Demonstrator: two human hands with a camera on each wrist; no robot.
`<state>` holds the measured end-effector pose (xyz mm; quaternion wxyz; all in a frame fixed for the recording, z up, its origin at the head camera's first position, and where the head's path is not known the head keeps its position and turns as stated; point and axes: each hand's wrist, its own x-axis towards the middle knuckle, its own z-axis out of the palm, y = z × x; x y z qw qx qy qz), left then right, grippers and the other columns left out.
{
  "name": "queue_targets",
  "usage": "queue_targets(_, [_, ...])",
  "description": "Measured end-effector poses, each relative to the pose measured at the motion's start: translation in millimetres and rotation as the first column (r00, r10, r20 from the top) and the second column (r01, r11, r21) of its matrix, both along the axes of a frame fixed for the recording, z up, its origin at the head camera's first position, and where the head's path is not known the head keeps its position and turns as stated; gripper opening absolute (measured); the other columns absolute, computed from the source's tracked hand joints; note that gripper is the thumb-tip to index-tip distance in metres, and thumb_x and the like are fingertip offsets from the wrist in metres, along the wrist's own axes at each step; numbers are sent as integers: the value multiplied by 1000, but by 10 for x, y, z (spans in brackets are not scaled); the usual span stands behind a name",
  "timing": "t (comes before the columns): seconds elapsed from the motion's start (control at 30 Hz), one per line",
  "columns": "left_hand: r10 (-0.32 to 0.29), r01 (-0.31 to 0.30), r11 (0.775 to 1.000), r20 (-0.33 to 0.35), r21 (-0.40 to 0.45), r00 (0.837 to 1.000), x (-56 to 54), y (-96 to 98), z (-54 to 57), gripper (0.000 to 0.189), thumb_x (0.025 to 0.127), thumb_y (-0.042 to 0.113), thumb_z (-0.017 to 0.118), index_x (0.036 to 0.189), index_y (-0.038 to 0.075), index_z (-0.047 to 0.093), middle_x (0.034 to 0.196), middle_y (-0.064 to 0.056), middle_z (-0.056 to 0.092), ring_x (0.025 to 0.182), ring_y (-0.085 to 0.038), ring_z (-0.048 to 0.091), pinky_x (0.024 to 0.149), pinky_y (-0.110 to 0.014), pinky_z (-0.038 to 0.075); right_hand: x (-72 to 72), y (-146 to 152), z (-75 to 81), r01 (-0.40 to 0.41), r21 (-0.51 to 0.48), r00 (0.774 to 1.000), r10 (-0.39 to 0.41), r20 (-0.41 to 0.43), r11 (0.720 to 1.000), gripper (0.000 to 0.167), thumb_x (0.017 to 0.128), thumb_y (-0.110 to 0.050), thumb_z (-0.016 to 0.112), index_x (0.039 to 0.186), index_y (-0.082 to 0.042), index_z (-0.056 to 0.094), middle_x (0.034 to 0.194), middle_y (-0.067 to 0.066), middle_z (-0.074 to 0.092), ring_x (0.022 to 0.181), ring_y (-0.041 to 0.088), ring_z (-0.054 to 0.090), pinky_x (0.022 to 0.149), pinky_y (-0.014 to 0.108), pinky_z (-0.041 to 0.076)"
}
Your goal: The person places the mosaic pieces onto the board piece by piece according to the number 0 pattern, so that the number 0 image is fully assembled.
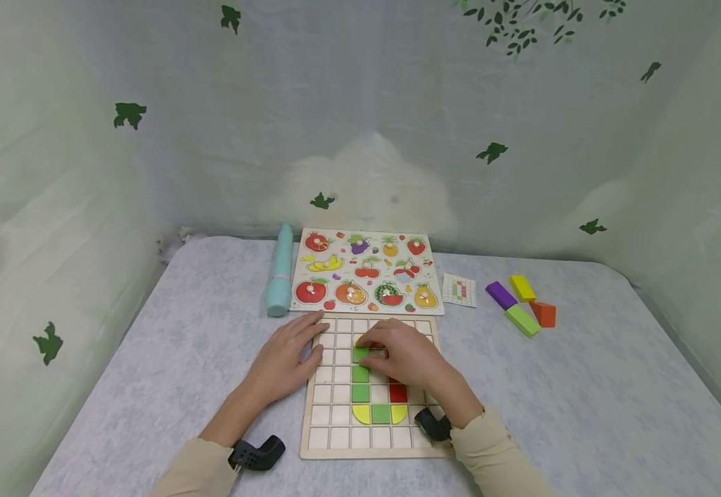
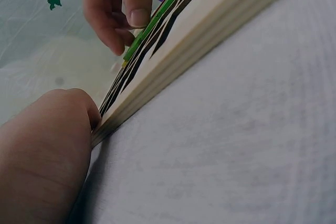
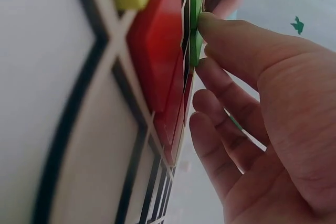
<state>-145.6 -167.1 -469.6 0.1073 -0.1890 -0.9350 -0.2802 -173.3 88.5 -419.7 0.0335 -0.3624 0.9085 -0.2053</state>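
Observation:
A wooden grid board [image 1: 321, 453] bears a ring of coloured tiles: several green squares [image 1: 360, 393], red tiles [image 1: 397, 393] and yellow rounded corner pieces [image 1: 361, 414]. Over the ring's upper left my right hand [image 1: 406, 352] pinches a green square tile [image 1: 360, 354] between thumb and forefinger, at the board's surface. In the right wrist view its other fingers [image 3: 210, 145] curl loosely beside the board. My left hand [image 1: 285, 355] rests on the board's left edge with fingers extended, holding nothing. Part of the ring's top is hidden under the right hand.
Behind the board lies a fruit-picture puzzle [image 1: 341, 273], with a light-blue cylindrical case [image 1: 281, 273] on its left. To the right are a small pattern card [image 1: 459, 290] and purple [image 1: 501, 295], yellow [image 1: 522, 288], green [image 1: 523, 321] and orange [image 1: 544, 315] blocks.

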Motion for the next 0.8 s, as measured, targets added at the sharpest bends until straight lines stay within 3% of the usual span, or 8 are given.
queue_targets(0.4, [-5,5,1000,5,0,1000,-13,17,7,44,98,21,66,139,6,64,156,-12,51,145,-33,46,118,-55,39,51,78,36,39,-3,998,-39,42,999,26,93,-32,78,117,-20,78,112,-9,75,101,10,62,91,31,55])
queue_targets(0.63, [-8,8,1000,7,-17,1000,-25,31,10,44,98,21,66,139,7,64,155,-12,52,145,-32,47,117,-55,40,201,474,81,176,-32,984,-176,18,984,33,93,-32,78,124,-21,74,125,-5,70,119,16,61,100,40,56])
queue_targets(0.8, [13,-18,994,-46,-104,999,3,40,42,46,97,24,66,140,7,63,152,-13,54,142,-33,50,117,-53,41,294,932,45,304,-37,950,-306,-56,952,49,93,-34,77,138,-17,65,143,5,60,133,27,54,106,52,53])
